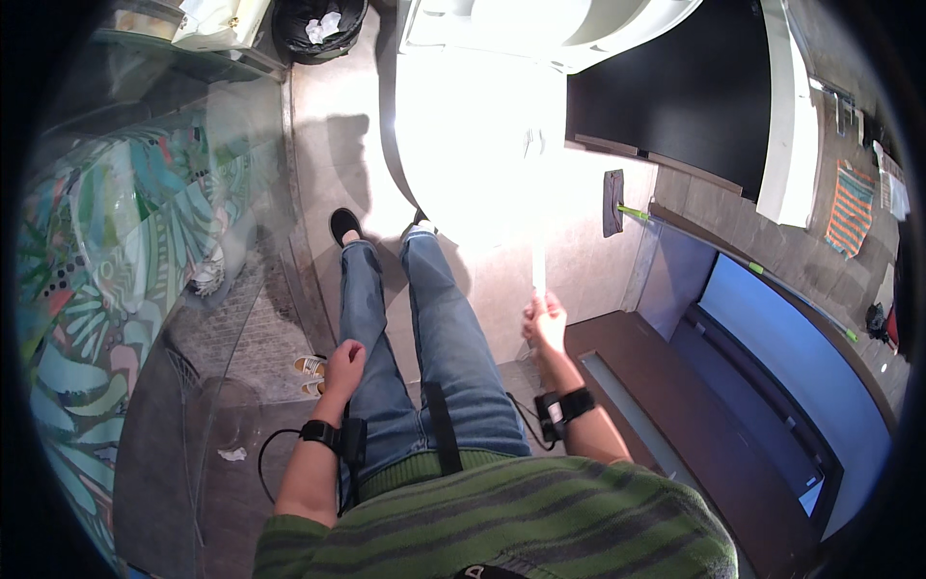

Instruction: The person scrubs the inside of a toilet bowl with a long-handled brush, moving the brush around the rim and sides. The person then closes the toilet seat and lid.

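My right hand (pixel 545 318) is closed around a white handle (pixel 538 271) that points away from me. The far end of this long tool is lost in the glare over a bright white toilet (pixel 477 130), so its head cannot be made out. Slight blur shows on the fingers of that hand. Over my left thigh hangs my left hand (pixel 346 365), its fingers curled and nothing visible in it. Both wrists wear black straps with small devices and cables.
A black waste bin (pixel 318 32) holding crumpled tissue stands top left. Glass panels and a patterned wall (pixel 108 289) lie left. A flat mop (pixel 613 203) with a green-jointed pole leans right, near a brown door frame (pixel 723 434). Sneakers (pixel 309 366) rest beside my left leg.
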{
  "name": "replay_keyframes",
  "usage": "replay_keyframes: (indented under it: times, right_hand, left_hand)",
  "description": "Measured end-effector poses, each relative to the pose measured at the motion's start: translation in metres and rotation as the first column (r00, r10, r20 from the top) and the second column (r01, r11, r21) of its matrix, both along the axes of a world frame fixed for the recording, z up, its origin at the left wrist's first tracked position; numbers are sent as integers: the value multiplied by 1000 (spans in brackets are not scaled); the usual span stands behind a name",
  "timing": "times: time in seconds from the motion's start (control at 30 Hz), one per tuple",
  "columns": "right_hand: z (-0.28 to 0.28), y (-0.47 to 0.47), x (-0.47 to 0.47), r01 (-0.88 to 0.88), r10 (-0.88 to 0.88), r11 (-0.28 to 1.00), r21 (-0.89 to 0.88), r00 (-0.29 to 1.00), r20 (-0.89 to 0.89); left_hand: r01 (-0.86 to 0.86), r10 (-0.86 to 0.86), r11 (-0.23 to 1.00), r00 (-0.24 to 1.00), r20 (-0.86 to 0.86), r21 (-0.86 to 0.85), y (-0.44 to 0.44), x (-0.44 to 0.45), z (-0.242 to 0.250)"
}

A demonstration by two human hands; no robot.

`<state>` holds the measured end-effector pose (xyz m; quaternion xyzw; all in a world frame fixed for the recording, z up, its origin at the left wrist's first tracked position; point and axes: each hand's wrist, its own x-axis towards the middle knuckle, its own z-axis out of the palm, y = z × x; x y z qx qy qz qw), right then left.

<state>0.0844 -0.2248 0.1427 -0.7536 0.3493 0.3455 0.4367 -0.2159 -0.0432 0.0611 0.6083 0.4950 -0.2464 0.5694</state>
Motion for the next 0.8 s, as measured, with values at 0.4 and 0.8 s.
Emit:
replay_keyframes:
  times: [0.4,0.8]
  right_hand:
    - [-84,73,81,-242,246,965,98,969,-33]
    - [0,62,78,-293,336,930,222,922,-191]
  left_hand:
    - [28,-28,1000,999,-38,7,-2,-14,-9]
    - [-46,46,999,999,-2,-30,-2,-8,-13]
